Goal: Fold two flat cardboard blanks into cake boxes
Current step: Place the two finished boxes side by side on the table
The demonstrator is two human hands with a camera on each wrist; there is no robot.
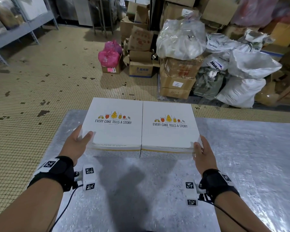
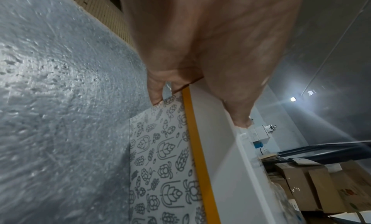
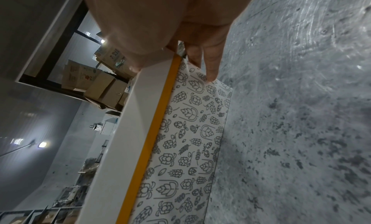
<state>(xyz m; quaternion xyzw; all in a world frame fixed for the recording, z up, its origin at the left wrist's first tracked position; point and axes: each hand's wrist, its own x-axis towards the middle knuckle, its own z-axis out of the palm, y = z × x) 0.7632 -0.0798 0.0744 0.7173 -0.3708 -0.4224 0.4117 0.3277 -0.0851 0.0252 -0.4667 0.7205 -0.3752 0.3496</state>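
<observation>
— What is your left hand [image 1: 77, 142] doing?
— It grips the outer near corner of the left cake box [image 1: 115, 122], thumb on the lid, fingers against the patterned side.

— And where are the boxes?
— Both stand folded and closed on the metal table [image 1: 241, 164], touching side by side.

— Your right hand [image 1: 203, 154]?
— It holds the right cake box [image 1: 169, 126] at its outer near corner, thumb on top, fingers straight along the side.

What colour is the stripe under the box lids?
Orange-yellow; the stripe under the white lid shows best in the right wrist view.
</observation>
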